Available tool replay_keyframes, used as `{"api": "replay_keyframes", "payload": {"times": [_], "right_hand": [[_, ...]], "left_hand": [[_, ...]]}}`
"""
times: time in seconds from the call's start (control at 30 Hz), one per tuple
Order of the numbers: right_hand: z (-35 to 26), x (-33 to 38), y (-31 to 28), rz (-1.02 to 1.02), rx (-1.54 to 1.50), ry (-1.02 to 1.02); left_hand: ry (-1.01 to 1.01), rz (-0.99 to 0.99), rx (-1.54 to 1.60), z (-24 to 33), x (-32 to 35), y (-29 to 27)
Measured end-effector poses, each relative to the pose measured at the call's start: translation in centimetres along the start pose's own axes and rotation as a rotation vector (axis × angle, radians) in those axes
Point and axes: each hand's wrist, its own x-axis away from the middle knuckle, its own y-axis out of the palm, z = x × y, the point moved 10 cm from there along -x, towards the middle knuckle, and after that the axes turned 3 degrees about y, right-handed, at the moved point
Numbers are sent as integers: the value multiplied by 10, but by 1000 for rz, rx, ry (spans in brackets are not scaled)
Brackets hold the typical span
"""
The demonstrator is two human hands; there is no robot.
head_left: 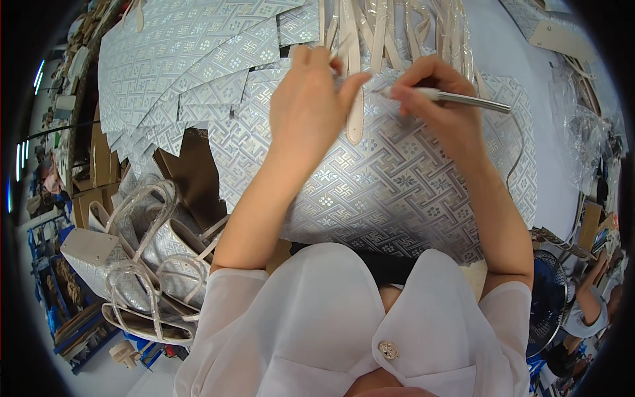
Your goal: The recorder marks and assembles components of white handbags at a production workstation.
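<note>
Cream strap [356,124], flat, round-ended, its edge seemingly stitched.

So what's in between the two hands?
In the head view, the rounded end of a cream strap lies between the left hand and the right hand, over silvery patterned material. A pen-like tool pokes in there too.

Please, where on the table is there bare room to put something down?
The pale table shows bare in a strip at the right, between the large patterned sheet and the clear plastic. It is crowded at the far side, with straps, and at the left, with overlapping patterned pieces.
</note>
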Motion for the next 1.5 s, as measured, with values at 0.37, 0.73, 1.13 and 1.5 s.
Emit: {"api": "replay_keyframes", "payload": {"times": [0.37, 0.73, 1.13, 1.5], "right_hand": [[-148, 153, -239, 508, -549, -772], [-30, 109, -136, 408, -393, -268], [32, 85, -111, 407, -500, -9], [39, 87, -113, 394, -582, 14]], "left_hand": [[-44, 157, -538, -32, -115, -193], [426, -411, 97, 91, 16, 17], [318, -450, 7, 125, 36, 53], [257, -526, -2, 128, 44, 58]]}}
